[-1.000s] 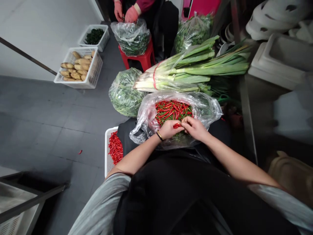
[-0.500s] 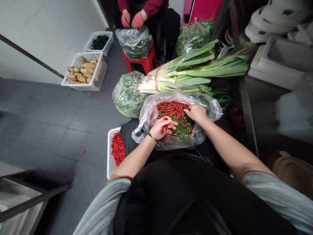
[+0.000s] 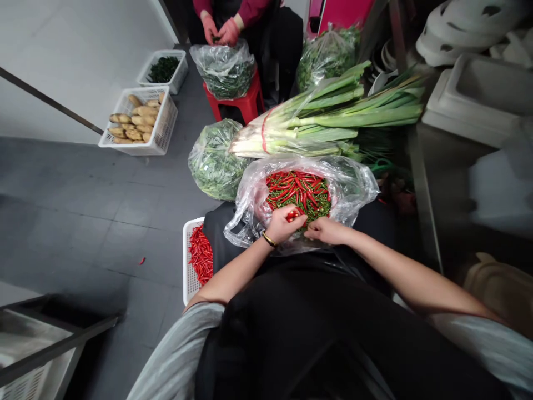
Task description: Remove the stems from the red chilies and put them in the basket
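A clear plastic bag (image 3: pixel 353 183) of red chillies (image 3: pixel 297 189) with green stems rests on my lap. My left hand (image 3: pixel 283 223) is closed round a few red chillies at the bag's near edge. My right hand (image 3: pixel 327 230) sits beside it, fingers pinched on a chilli or stem that I cannot make out clearly. A white basket (image 3: pixel 189 278) of stemmed red chillies (image 3: pixel 200 254) stands on the floor by my left knee.
A bundle of leeks (image 3: pixel 325 119) and bags of greens (image 3: pixel 212 161) lie ahead. A white basket of potatoes (image 3: pixel 139 119) and another of greens (image 3: pixel 164 66) stand at left. A person in pink gloves (image 3: pixel 227 30) works over a bag on a red stool (image 3: pixel 239 103). Metal shelving is at right.
My right hand pulled back from the far side of the chilli pile to the bag's near edge, next to my left hand, which still grips chillies.
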`<state>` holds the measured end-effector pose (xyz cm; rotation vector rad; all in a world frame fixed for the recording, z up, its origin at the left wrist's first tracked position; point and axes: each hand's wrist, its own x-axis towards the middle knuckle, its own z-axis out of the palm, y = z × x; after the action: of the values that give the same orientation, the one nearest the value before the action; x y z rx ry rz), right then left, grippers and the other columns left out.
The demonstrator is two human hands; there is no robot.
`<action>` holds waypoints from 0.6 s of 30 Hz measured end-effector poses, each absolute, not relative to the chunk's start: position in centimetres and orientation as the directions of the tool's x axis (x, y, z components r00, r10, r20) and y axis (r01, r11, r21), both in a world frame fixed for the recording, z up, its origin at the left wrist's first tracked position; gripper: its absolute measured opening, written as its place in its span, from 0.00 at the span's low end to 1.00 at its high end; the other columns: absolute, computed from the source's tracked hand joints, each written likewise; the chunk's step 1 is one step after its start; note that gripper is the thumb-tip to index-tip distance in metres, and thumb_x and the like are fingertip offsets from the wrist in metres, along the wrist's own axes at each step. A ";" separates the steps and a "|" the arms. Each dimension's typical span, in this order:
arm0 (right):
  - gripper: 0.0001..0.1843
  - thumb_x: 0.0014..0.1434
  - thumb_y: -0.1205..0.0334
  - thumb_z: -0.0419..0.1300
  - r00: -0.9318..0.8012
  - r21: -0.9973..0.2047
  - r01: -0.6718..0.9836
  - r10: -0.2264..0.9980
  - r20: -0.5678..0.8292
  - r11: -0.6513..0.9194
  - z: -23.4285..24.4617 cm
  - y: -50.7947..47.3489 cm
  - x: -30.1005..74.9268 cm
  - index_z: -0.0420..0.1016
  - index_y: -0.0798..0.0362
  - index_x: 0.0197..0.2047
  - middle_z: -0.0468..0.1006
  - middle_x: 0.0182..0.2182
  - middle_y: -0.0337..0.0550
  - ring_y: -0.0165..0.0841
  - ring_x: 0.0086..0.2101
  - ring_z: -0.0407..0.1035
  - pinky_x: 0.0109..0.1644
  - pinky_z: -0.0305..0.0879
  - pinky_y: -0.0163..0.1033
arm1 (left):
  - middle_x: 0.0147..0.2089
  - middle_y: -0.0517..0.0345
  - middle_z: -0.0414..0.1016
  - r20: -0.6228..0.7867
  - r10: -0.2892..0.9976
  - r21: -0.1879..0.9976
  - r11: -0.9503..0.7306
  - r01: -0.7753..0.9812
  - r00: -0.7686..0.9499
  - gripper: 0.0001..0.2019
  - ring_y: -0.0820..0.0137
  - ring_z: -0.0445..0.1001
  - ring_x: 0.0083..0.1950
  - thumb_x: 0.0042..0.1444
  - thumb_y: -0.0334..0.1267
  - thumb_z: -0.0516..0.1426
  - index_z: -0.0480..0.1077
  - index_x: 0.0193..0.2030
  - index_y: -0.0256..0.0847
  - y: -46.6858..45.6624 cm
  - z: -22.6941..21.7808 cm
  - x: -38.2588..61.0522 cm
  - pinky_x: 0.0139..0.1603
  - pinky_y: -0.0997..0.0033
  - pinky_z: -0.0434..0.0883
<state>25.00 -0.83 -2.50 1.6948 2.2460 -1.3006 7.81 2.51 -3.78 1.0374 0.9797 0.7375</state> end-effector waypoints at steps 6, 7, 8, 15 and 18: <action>0.20 0.61 0.45 0.55 -0.129 -0.247 0.968 0.943 -0.307 0.052 -2.3 4.1 25.9 0.77 0.52 0.41 0.81 0.37 0.51 0.40 0.36 0.73 0.36 0.61 0.39 | 0.22 0.59 0.62 -0.206 0.809 0.726 0.503 -0.469 0.550 0.19 0.77 0.57 0.21 0.42 0.53 0.62 0.67 0.26 0.37 3.6 -3.0 5.4 0.16 0.78 0.48; 0.22 0.63 0.45 0.53 -0.062 -0.220 0.975 0.968 -0.243 0.007 -2.5 5.2 25.8 0.76 0.53 0.45 0.80 0.40 0.52 0.42 0.38 0.74 0.37 0.62 0.39 | 0.23 0.58 0.62 -0.204 0.795 0.678 0.535 -0.503 0.571 0.20 0.76 0.58 0.22 0.42 0.54 0.61 0.67 0.26 0.37 3.7 -2.9 5.2 0.16 0.78 0.47; 0.22 0.63 0.46 0.52 -0.020 -0.205 0.978 0.977 -0.212 -0.025 -2.8 6.2 25.7 0.76 0.53 0.47 0.80 0.43 0.54 0.42 0.40 0.74 0.39 0.63 0.40 | 0.22 0.58 0.62 -0.208 0.783 0.646 0.560 -0.519 0.587 0.20 0.76 0.58 0.21 0.42 0.55 0.61 0.67 0.27 0.37 3.8 -2.8 5.2 0.15 0.79 0.46; 0.06 0.55 0.62 0.58 -0.028 -0.368 0.926 0.957 -0.288 -0.084 -4.4 7.9 27.5 0.74 0.53 0.30 0.80 0.31 0.47 0.37 0.34 0.74 0.38 0.65 0.38 | 0.17 0.68 0.56 -0.354 0.704 0.647 0.660 -0.382 0.616 0.19 0.83 0.48 0.16 0.41 0.46 0.68 0.63 0.28 0.38 3.6 -3.2 5.8 0.15 0.82 0.42; 0.09 0.53 0.56 0.60 0.024 -0.732 0.611 0.932 -0.362 -0.300 -3.9 5.4 28.4 0.68 0.52 0.26 0.73 0.19 0.39 0.30 0.21 0.67 0.27 0.63 0.35 | 0.17 0.70 0.56 -0.467 0.718 0.729 0.643 -0.236 0.517 0.20 0.84 0.48 0.17 0.41 0.46 0.68 0.67 0.32 0.36 3.6 -3.9 6.7 0.17 0.80 0.43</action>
<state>28.43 5.41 -3.91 2.4779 2.0113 -1.5023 6.68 3.58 -3.94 0.6506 0.8431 0.6233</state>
